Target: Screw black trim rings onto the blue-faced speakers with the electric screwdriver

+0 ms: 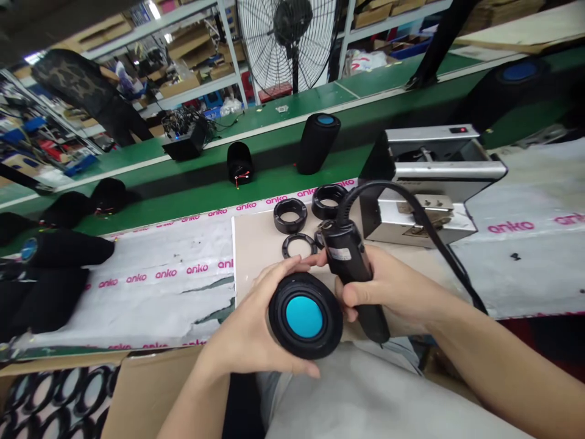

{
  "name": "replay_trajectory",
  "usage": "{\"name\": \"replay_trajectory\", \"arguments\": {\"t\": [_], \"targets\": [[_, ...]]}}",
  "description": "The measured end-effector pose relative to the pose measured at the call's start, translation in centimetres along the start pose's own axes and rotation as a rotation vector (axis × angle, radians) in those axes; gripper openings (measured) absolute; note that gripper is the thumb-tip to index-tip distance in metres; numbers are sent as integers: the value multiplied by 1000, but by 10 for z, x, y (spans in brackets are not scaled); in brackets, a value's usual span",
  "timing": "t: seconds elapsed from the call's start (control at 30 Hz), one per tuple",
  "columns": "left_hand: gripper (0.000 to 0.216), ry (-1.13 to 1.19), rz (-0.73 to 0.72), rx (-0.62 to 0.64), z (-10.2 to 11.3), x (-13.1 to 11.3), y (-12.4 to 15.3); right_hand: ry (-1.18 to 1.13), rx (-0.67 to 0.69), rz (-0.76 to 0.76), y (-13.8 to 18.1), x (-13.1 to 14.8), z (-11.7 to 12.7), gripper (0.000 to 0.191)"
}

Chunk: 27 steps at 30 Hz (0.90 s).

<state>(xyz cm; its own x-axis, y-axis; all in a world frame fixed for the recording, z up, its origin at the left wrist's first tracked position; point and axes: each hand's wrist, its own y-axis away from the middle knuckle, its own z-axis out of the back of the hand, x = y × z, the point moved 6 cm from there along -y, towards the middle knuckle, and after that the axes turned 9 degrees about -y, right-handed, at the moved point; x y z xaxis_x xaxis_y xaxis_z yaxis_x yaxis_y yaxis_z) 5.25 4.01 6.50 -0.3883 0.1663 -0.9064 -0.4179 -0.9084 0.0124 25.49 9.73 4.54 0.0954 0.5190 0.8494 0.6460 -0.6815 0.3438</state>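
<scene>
My left hand (249, 326) is wrapped round a black cylindrical speaker (305, 316), its blue-centred end cap facing up at me. My right hand (393, 286) grips a black corded power tool (354, 268), held upright just right of the speaker, its tip pointing down behind the speaker's edge. The tool's black cable (425, 225) loops up and away to the right. Three black plastic rings (290, 215) lie on the beige work mat (256, 244) just beyond my hands.
A metal box machine (429, 177) stands right of the rings. Black speakers (317, 143) stand and lie on the green conveyor (192, 195); more lie at the left (59, 250). A cardboard box of black rings (55, 396) sits low left. A fan (290, 42) stands behind.
</scene>
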Motion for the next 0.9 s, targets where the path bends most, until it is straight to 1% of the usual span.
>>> {"name": "replay_trajectory", "arguments": {"t": [0.07, 0.17, 0.23, 0.3, 0.37, 0.4, 0.47, 0.53, 0.57, 0.63, 0.77, 0.9], "targets": [[129, -63, -84, -1, -2, -4, -3, 94, -110, 28, 6, 9, 13, 88], [123, -76, -212, -103, -10, -8, 3, 375, -355, 77, 18, 25, 40, 73], [120, -37, -232, -178, -15, -7, 8, 609, -485, 82, 23, 32, 53, 69], [118, -1, -222, -218, -20, -7, 12, 775, -548, 83, 21, 35, 57, 67], [114, -1, -207, -250, -23, -9, 14, 875, -560, 108, 15, 34, 51, 66], [112, -16, -203, -277, -24, -11, 15, 904, -542, 126, 10, 33, 44, 63], [107, -73, -175, -373, -25, -13, 20, 956, -484, 167, -1, 30, 26, 56], [102, -129, -124, -493, -26, -12, 28, 998, -427, 204, -11, 29, 9, 43], [100, -154, -105, -548, -27, -10, 31, 1022, -410, 218, -17, 29, 2, 36], [99, -197, -117, -614, -28, -7, 36, 1074, -399, 225, -27, 28, -7, 32], [103, -252, -291, -612, -30, -8, 33, 1165, -430, 195, -47, 22, -10, 36], [103, -265, -358, -598, -26, -11, 26, 1186, -428, 192, -55, 17, -12, 32]]}}
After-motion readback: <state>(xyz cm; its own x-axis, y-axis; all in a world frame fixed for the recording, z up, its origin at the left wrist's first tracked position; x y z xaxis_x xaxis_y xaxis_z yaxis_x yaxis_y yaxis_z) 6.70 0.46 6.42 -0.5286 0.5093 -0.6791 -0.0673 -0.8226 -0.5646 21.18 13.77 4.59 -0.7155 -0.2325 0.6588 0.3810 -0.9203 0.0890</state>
